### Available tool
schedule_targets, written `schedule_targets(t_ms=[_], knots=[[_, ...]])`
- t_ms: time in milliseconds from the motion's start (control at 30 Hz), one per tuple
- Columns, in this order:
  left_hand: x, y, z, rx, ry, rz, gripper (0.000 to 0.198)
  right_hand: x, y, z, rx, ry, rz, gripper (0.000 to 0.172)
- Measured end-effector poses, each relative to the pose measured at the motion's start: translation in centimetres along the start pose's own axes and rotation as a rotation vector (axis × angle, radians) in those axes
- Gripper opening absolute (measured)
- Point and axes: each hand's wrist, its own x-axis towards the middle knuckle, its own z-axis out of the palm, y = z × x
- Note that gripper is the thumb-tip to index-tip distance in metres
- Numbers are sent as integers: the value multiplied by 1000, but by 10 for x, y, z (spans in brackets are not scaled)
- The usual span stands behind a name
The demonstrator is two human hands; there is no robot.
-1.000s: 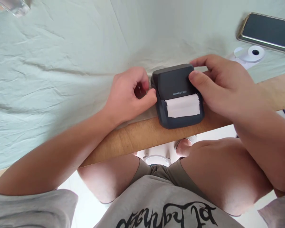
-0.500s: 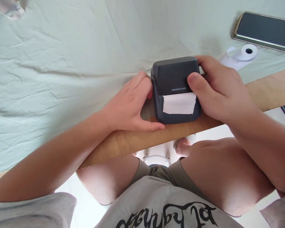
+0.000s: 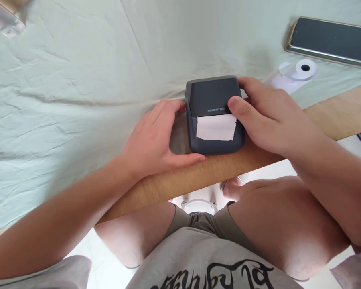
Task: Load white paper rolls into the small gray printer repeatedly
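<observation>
Squarish dark printer (image 3: 215,94) with rounded corners, marked NIIMBOT, with a ragged-edged white paper strip (image 3: 216,127) across the lower face. Located over the near wooden edge (image 3: 168,180) of the table, resting or raised hard to tell. Clasped on its right side by the right hand (image 3: 270,116), thumb on top; flanked by the left hand (image 3: 156,136), thumb and fingers spread apart, contact unclear. Wide room beyond and leftward over pale green cloth (image 3: 87,56); narrower rightward, towards paper roll (image 3: 305,69) and phone (image 3: 333,40). Partly hidden: right fingertips. Cut off: phone at right, unidentifiable clear object (image 3: 6,18) at upper left.
</observation>
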Motion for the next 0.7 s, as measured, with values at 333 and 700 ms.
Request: schedule_targets(t_ms=[333, 700], knots=[[-6, -1, 5, 118, 83, 33, 116, 0, -4, -1, -56, 48, -122, 106], [-6, -17, 9, 121, 54, 74, 122, 5, 1, 4, -75, 3, -118, 85]])
